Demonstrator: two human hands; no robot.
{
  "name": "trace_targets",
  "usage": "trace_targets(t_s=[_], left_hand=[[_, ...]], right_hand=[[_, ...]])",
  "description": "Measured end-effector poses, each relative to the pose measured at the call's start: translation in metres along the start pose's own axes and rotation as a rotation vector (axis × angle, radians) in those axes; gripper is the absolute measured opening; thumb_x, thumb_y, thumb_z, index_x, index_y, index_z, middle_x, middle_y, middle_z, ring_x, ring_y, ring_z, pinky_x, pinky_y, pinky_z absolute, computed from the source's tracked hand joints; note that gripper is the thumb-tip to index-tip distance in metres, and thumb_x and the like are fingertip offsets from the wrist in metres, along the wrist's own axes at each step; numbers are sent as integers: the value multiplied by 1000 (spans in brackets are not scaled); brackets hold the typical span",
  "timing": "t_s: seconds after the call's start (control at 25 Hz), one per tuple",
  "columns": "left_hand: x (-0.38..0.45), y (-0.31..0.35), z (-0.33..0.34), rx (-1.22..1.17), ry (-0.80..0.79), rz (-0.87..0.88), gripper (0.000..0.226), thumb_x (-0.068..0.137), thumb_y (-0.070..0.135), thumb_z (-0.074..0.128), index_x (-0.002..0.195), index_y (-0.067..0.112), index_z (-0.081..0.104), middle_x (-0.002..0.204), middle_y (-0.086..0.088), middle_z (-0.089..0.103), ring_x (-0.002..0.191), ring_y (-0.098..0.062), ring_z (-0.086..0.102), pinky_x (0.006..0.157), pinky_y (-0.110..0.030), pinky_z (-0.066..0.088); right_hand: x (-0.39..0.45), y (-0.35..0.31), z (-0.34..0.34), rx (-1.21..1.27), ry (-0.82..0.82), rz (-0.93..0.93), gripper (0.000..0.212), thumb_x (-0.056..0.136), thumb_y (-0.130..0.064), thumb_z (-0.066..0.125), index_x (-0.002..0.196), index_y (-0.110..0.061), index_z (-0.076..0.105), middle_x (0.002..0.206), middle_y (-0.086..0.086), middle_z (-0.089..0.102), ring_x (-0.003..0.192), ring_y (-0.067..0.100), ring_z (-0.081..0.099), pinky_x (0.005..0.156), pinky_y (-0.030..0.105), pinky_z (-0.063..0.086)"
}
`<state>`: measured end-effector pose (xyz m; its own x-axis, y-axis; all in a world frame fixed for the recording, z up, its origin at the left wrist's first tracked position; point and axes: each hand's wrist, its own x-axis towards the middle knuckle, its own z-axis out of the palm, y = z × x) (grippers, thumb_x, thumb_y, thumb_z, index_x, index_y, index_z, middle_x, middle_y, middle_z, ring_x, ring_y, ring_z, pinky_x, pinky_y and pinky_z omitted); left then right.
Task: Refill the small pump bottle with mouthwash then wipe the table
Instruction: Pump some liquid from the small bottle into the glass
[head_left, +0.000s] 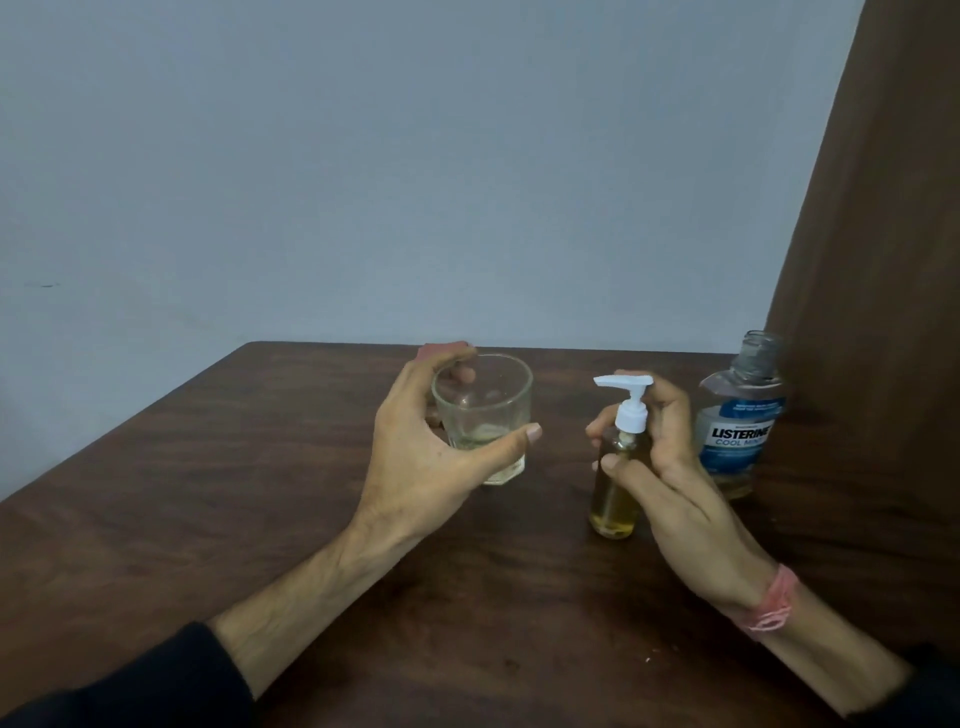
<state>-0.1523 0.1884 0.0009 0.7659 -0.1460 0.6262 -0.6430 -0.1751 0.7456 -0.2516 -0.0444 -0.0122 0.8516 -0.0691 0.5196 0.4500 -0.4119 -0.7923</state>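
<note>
A small clear pump bottle (615, 499) with yellowish liquid and a white pump head stands on the dark wooden table (260, 467). My right hand (660, 467) grips its upper body, with a finger resting on the pump head. My left hand (426, 447) holds a clear, nearly empty drinking glass (485, 415) to the left of the bottle, thumb in front, fingers behind. A Listerine mouthwash bottle (740, 415) stands uncapped at the right, just behind my right hand, with a little liquid at its bottom.
A brown curtain (878, 260) hangs at the right, behind the mouthwash bottle. A pale wall rises behind the table's far edge. Something reddish (441, 349) peeks out behind my left fingers. A small white speck (648, 660) lies on the table near me.
</note>
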Motion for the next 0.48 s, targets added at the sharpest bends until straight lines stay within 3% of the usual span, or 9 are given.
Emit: trace_targets(t_s=[0.08, 0.24, 0.36, 0.48], left_hand=[[21, -1, 5, 50, -6, -102, 92, 64, 57, 108, 144, 38, 67, 133, 14, 75, 123, -9, 75, 103, -38, 67], [86, -15, 31, 135, 7, -230, 104, 56, 58, 110, 147, 31, 67, 125, 17, 76, 114, -9, 77, 106, -39, 66], [130, -35, 56, 244, 1, -279, 113, 50, 60, 109, 149, 27, 66, 129, 15, 75, 113, -13, 76, 104, -47, 66], [165, -54, 80, 326, -7, -326, 112, 55, 51, 112, 151, 20, 64, 138, 4, 76, 120, -20, 75, 108, -43, 63]], right_hand=[[1, 0, 1, -6, -21, 14, 50, 111, -12, 59, 149, -37, 39, 127, -11, 65, 131, 14, 64, 116, 50, 52], [3, 1, -1, 24, -24, 55, 47, 108, -12, 64, 145, -36, 46, 133, -13, 68, 136, 11, 65, 119, 49, 52], [5, 3, -3, 12, -26, 84, 50, 107, -15, 66, 146, -40, 46, 135, -16, 68, 138, 6, 63, 119, 43, 51], [5, 6, -5, 2, -15, 79, 52, 106, -17, 67, 144, -46, 46, 134, -20, 67, 134, 1, 63, 107, 26, 55]])
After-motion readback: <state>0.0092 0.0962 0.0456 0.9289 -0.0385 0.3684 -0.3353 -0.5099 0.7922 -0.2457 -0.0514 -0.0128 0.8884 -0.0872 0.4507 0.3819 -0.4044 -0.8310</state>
